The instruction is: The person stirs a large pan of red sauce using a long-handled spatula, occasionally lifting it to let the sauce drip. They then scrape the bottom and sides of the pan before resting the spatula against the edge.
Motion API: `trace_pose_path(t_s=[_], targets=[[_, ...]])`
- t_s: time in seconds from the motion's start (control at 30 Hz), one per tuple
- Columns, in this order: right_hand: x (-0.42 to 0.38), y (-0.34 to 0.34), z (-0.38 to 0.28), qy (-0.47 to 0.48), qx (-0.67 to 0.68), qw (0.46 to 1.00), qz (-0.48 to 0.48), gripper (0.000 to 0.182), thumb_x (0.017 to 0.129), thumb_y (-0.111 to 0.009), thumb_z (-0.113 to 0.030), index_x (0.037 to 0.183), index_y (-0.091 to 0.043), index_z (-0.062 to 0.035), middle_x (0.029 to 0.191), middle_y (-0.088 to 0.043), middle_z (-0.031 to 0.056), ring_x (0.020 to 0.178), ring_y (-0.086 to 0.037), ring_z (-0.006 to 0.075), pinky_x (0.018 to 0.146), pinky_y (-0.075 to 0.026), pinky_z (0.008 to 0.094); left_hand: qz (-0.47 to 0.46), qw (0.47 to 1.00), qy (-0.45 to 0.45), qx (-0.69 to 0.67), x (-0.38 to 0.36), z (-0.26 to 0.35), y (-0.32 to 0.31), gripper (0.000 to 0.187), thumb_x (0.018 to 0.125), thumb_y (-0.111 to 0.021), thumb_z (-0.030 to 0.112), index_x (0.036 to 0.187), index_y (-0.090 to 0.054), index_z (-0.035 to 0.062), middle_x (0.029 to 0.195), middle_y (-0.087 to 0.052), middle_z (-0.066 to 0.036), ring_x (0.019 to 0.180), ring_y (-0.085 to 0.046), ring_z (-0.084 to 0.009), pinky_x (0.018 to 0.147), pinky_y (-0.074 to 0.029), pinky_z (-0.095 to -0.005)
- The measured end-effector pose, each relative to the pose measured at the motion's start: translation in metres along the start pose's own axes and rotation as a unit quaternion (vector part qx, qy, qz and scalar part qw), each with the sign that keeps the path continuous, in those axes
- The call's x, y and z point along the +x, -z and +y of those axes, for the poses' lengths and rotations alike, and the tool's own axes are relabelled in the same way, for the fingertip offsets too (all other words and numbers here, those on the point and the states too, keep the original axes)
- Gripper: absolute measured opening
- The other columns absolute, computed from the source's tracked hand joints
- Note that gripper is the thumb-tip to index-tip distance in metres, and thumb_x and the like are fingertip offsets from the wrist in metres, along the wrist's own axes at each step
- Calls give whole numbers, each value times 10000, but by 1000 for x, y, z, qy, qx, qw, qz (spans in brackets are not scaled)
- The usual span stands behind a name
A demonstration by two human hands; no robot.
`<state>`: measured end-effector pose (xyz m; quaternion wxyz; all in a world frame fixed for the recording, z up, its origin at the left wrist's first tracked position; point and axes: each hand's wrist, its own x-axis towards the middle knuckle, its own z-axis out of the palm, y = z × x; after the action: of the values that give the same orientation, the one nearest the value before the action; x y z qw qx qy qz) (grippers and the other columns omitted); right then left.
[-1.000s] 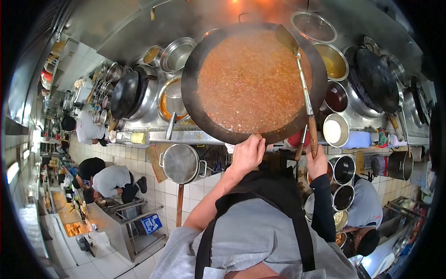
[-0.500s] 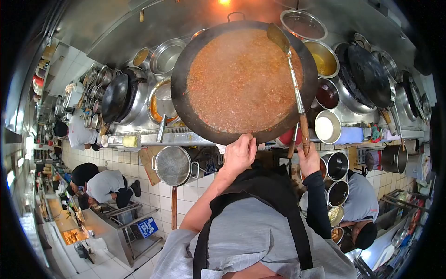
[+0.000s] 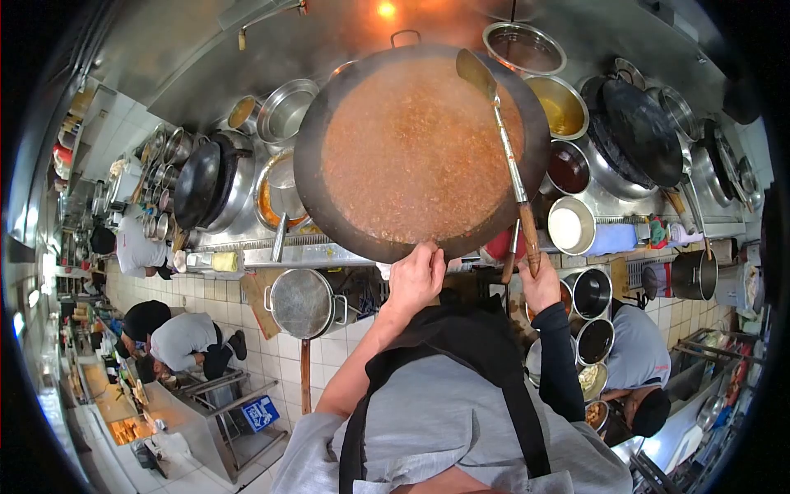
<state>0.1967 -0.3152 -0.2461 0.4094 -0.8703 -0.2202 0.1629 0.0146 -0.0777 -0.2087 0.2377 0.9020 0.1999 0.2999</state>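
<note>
A large dark wok (image 3: pixel 311 193) full of steaming reddish-brown minced sauce (image 3: pixel 420 148) fills the space in front of me. My left hand (image 3: pixel 417 276) is closed at its near edge, apparently around a handle that the fingers hide; a bit of white cloth (image 3: pixel 384 269) shows beside it. In my right hand (image 3: pixel 541 284) is the wooden end of a long-handled wok spatula (image 3: pixel 512 156). Its metal blade lies at the far right of the wok, over the sauce. A second wooden-handled tool (image 3: pixel 510 259) stands just left of that hand.
Metal pots of yellow liquid (image 3: pixel 558 107) and dark red liquid (image 3: pixel 568 165) flank the wok's right side, beside a white-filled pot (image 3: pixel 571 226). At left are a steel bowl (image 3: pixel 286 115) and a strainer pot (image 3: pixel 303 303). Co-workers (image 3: pixel 185 339) bend over on both sides.
The spatula blade has shifted slightly left over the sauce and looks turned a little. Both hands keep their holds. The whole view has shifted slightly.
</note>
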Motion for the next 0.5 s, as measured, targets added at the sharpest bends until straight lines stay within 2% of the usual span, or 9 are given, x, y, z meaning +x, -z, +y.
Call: trace_pose_path(t_s=[0.03, 0.13, 0.23, 0.33, 0.43, 0.5], targets=[[0, 1, -2, 0, -7, 1000, 2, 289, 1009, -732, -238, 1151, -627, -9, 856, -694, 274, 828, -687, 513, 752, -549, 531, 6, 1000, -8, 6, 0, 0, -1, 151, 994, -746, 96, 1065, -619, 56, 769, -728, -140, 628, -728, -348, 563, -567, -456], [0, 3, -5, -14, -9, 1000, -6, 293, 1007, -732, -240, 1149, -625, -7, 857, -693, 279, 834, -686, 518, 752, -545, 537, 5, 1000, 10, -19, 0, 3, 0, 147, 995, -738, 99, 1026, -603, 49, 825, -695, -173, 681, -713, -421, 592, -563, -511], [1, 0, 4, 8, -1, 1000, 0, 292, 1007, -731, -240, 1148, -625, -7, 847, -689, 280, 826, -683, 521, 745, -542, 541, 4, 1000, 8, -17, 0, 2, 0, 144, 994, -740, 100, 1021, -607, 50, 814, -693, -173, 677, -712, -420, 587, -560, -511], [1, 0, 5, 9, -5, 1000, -1, 291, 1007, -729, -238, 1152, -625, -8, 843, -689, 281, 826, -686, 525, 740, -541, 546, 8, 1000, -9, 4, 0, 1, 0, 151, 990, -747, 89, 1044, -610, 56, 765, -716, -149, 624, -717, -366, 559, -564, -467], [0, 2, 1, 2, -8, 1000, -3, 291, 1006, -730, -234, 1154, -626, -7, 842, -694, 281, 831, -692, 526, 739, -541, 548, 11, 1000, -10, 6, 1, 1, 0, 149, 989, -748, 89, 1040, -611, 57, 767, -717, -150, 626, -717, -368, 557, -563, -467], [0, 1, 1, 0, -1, 1000, -3, 294, 1004, -732, -236, 1155, -627, -5, 841, -696, 275, 831, -696, 519, 743, -544, 545, 12, 1000, -2, -9, 0, 2, 0, 140, 990, -741, 88, 1022, -610, 52, 789, -698, -166, 647, -709, -404, 569, -557, -498]])
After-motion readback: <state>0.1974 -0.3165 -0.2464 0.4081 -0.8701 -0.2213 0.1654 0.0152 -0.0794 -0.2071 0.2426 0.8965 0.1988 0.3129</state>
